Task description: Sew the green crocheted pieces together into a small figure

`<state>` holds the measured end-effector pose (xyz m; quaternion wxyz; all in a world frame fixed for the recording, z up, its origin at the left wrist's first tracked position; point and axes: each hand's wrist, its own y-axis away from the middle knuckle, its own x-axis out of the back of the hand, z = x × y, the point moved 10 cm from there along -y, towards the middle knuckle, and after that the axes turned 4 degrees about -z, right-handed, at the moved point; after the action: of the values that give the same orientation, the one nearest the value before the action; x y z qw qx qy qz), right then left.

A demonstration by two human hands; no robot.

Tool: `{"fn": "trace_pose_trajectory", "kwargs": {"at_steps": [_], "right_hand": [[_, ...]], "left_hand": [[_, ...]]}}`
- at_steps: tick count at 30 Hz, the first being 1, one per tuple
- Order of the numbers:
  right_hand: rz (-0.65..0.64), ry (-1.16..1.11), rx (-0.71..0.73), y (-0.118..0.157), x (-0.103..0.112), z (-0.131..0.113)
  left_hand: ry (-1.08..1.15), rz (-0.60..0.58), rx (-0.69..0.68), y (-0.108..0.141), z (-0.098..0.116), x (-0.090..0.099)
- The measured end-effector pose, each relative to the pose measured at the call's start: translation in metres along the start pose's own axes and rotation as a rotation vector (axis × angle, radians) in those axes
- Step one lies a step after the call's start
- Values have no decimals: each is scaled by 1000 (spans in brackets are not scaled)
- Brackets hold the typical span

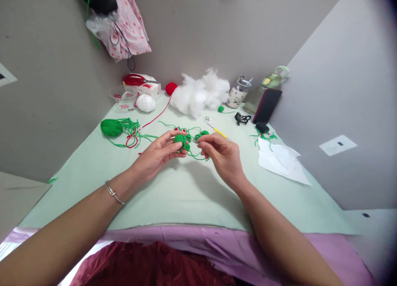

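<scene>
Above the middle of the table, my left hand (159,150) grips a small green crocheted piece (180,141) between thumb and fingers. My right hand (222,154) is closed in a pinch just right of it. A thin needle-like thing (194,140) shows between the pinched fingertips and the green piece; its exact kind is too small to make out. Loose green yarn hangs below the hands. Behind them lie another green crocheted piece (203,134), partly hidden, and a crochet hook (219,132) with a yellow handle.
Left: a green yarn ball (111,128) with tangled strands, white yarn (145,103), red scissors (136,80) on a box. Behind: a red yarn ball (170,88), white stuffing (198,93). Right: a pen cup (238,94), a bottle (254,96), a phone (267,106), a hair claw (242,118), white paper (281,162).
</scene>
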<state>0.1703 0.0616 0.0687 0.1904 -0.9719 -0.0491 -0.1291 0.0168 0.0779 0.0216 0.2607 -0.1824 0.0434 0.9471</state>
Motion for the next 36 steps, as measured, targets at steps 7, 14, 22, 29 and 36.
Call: {"fn": "trace_pose_trajectory", "kwargs": {"at_steps": [7, 14, 22, 29, 36], "right_hand": [[24, 248, 135, 0, 2, -21], [-17, 331, 180, 2, -4, -23], [-42, 357, 183, 4, -8, -27], [-48, 355, 182, 5, -9, -27], [-72, 291, 153, 5, -14, -20]], "left_hand": [[31, 6, 31, -2, -3, -1], [50, -1, 49, -2, -7, -1], [32, -5, 35, -2, -6, 0], [13, 1, 30, -2, -4, 0], [-5, 4, 7, -3, -8, 0]]}}
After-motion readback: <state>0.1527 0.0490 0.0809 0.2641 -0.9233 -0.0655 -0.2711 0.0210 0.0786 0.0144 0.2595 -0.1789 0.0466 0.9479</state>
